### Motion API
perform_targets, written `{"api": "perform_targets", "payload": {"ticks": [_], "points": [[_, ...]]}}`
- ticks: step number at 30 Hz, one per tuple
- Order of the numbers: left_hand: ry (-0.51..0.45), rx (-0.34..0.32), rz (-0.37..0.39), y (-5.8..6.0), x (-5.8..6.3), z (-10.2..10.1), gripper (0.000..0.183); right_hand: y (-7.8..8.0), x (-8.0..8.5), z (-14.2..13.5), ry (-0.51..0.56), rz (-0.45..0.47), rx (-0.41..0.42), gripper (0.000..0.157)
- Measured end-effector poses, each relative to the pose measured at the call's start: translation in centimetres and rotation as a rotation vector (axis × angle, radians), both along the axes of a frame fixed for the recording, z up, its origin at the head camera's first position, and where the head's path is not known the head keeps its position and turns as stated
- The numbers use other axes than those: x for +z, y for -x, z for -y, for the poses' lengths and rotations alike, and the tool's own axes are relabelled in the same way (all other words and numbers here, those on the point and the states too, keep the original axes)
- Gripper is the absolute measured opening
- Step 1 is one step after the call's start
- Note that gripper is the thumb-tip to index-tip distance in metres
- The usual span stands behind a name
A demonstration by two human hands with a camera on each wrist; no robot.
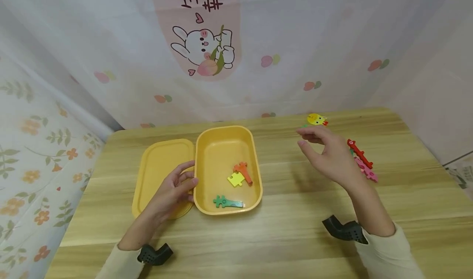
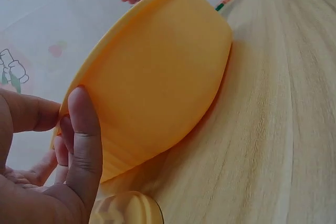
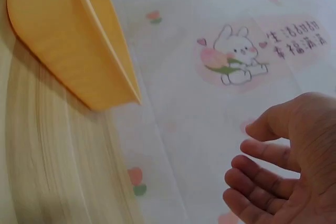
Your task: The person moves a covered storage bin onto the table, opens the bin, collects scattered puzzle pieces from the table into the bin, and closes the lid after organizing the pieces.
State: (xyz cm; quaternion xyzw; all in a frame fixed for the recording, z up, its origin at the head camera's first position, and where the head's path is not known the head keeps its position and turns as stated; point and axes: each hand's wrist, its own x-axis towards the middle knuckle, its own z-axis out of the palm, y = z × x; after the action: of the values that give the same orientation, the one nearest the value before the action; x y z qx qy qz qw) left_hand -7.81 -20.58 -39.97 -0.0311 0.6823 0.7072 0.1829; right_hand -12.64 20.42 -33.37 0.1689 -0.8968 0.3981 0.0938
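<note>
My left hand [image 1: 175,187] is at the left side of an open yellow box [image 1: 228,211]. In the left wrist view, the thumb [image 2: 85,135] lies against the box's outer wall, with other fingertips right at the rim. Three small puzzle-like pieces lie inside: an orange piece [image 1: 244,173], a yellow piece [image 1: 236,179] and a green piece [image 1: 228,203]. Over the table to the right of the box is my right hand [image 1: 334,155], fingers bent loosely and nothing in them. The right wrist view also shows this hand [image 3: 273,166] holding nothing.
A yellow lid [image 1: 157,164] lies left of the box, partly under my left forearm. Beyond my right hand are a yellow animal-head piece [image 1: 316,119], a red piece [image 1: 360,154] and a pink piece [image 1: 366,170]. A printed curtain [image 1: 281,33] hangs behind the table.
</note>
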Motion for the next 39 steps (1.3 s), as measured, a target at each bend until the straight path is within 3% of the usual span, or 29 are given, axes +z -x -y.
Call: {"api": "perform_targets", "payload": {"ticks": [8,16,20,27,39], "points": [[0.016,-0.045,-0.016,0.0,0.2,0.1,0.071,0.3,0.1,-4.0,-0.085,0.027,-0.118,0.037],[0.112,-0.129,-0.021,0.5,1.1,0.7,0.079,1.1,-0.9,-8.1,-0.142,0.075,-0.261,0.044],[0.146,-0.156,0.0,1.0,1.4,0.9,0.08,1.5,-2.0,-9.8,-0.161,0.126,-0.288,0.045],[0.111,-0.167,0.009,1.4,1.0,1.1,0.079,1.1,-3.2,-11.9,-0.198,0.221,-0.343,0.051],[0.061,-0.168,0.007,1.1,0.9,1.0,0.081,1.4,-4.3,-13.4,-0.257,0.371,-0.347,0.061]]}}
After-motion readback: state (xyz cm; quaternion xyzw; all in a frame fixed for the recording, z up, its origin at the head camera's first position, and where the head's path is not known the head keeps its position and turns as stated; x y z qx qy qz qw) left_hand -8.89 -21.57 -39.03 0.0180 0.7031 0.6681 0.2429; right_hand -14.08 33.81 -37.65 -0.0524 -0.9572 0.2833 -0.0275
